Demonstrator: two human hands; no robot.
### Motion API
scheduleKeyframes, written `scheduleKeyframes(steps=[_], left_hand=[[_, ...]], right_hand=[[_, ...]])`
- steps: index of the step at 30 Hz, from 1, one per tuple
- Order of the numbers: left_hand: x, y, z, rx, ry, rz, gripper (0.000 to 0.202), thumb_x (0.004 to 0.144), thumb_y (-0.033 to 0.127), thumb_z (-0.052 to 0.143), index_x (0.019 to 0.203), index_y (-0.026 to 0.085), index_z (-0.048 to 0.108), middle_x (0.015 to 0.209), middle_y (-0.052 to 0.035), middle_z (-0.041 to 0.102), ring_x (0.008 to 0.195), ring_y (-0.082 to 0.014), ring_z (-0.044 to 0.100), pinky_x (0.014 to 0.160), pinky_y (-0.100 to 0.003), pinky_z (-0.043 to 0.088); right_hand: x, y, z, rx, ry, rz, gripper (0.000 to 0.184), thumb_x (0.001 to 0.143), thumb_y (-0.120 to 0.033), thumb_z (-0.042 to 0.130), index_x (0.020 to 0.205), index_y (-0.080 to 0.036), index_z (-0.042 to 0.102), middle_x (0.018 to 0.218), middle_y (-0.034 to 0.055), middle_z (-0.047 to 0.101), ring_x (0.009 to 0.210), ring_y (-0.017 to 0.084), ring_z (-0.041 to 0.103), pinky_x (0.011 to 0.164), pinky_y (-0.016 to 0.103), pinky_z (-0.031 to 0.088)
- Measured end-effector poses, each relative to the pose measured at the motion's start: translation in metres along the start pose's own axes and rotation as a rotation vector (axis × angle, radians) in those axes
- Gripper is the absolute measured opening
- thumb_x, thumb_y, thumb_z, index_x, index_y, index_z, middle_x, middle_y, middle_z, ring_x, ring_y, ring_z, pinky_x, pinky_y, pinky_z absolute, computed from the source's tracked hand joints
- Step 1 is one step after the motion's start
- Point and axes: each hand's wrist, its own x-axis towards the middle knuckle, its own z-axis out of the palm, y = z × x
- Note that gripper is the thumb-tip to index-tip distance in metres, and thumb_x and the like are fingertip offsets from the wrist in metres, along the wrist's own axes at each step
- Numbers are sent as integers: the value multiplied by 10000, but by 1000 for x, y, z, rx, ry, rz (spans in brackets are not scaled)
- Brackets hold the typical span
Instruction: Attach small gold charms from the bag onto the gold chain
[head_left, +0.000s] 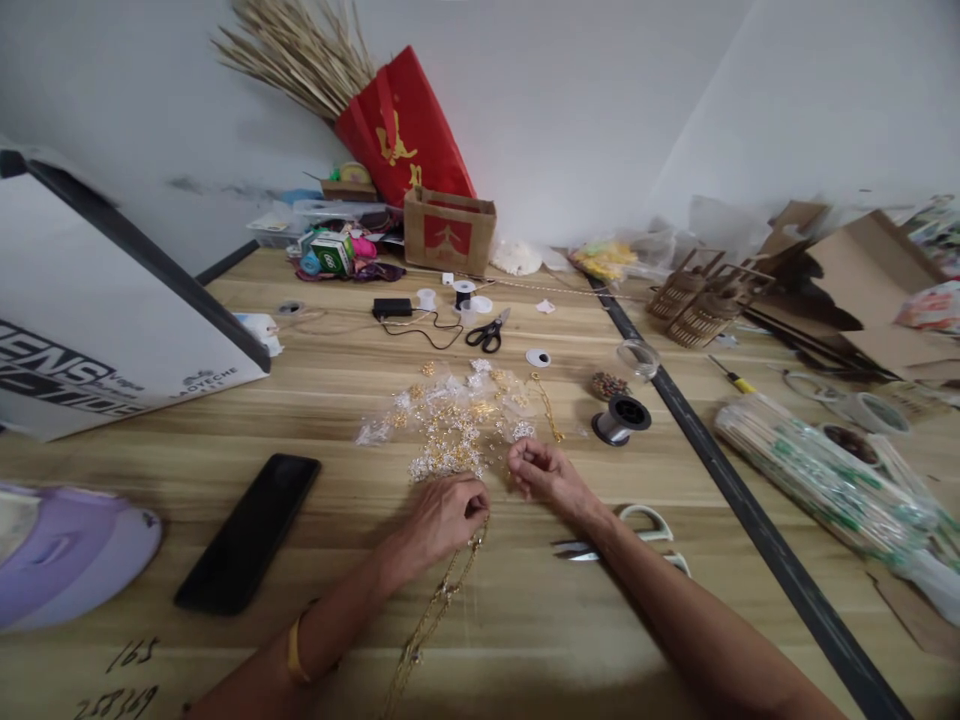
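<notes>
My left hand (448, 515) is closed in a pinch on a gold chain (442, 595) set with small clear stones. The chain hangs down from my fingertips and runs toward the table's near edge. To the right, my right hand (546, 472) has thumb and fingers pressed together; whatever may be between them is too small to make out. Just beyond both hands lies a spread of small gold and clear beads (450, 425), partly on plastic bags. A short gold chain (546, 402) lies to the right of the beads. Scissors with pale handles (649, 530) are partly behind my right forearm.
A black phone (251, 535) lies left of my left arm, near a white box (112, 330). A wire spool (621, 420) stands right of the beads. Black scissors (489, 332) and small spools are further back. Wrapped sticks (817, 480) lie at the right beyond a dark strip (720, 465).
</notes>
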Motion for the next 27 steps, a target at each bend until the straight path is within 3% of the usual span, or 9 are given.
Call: scheduleKeyframes(steps=[6, 9, 14, 17, 21, 27], left_hand=[[0, 3, -2, -36, 1, -30, 132, 748, 131, 556, 719, 182, 674, 704, -1, 657, 619, -129, 569, 640, -233, 423], [1, 1, -1, -82, 59, -13, 143, 767, 126, 539, 759, 175, 673, 746, -19, 667, 679, -146, 590, 671, -246, 443], [3, -4, 7, -273, 185, 8, 265, 786, 114, 513, 1009, 156, 649, 1010, -91, 678, 895, -186, 621, 824, -307, 470], [5, -5, 11, -466, 149, -50, 319, 799, 129, 496, 1094, 138, 618, 1010, -107, 692, 811, -178, 649, 780, -324, 501], [6, -4, 12, -782, 48, -114, 252, 778, 148, 534, 1007, 114, 634, 885, -88, 713, 674, -142, 650, 657, -274, 524], [7, -5, 9, -915, 3, -147, 142, 742, 163, 596, 862, 111, 651, 756, -53, 693, 650, -130, 643, 628, -242, 503]], right_hand=[[0, -2, 0, 18, 9, 14, 285, 791, -430, 627, 755, -167, 523, 549, -51, 488, 441, 68, 424, 432, 191, 355], [0, -2, -1, 23, -32, 19, 279, 795, -423, 628, 764, -164, 527, 567, -44, 505, 451, 68, 432, 440, 191, 365], [-2, -1, -2, 28, -130, 54, 277, 805, -419, 623, 804, -154, 541, 599, -30, 516, 489, 73, 462, 457, 188, 388], [-3, 0, -3, 22, -159, 54, 283, 806, -422, 622, 824, -149, 547, 613, -21, 530, 507, 76, 479, 464, 187, 399], [-3, -2, -2, -7, -155, 47, 295, 806, -439, 616, 809, -151, 549, 607, -21, 529, 509, 77, 482, 466, 186, 400], [-3, -4, 0, -32, -139, 51, 309, 798, -456, 617, 793, -157, 541, 606, -20, 531, 507, 82, 488, 473, 193, 406]])
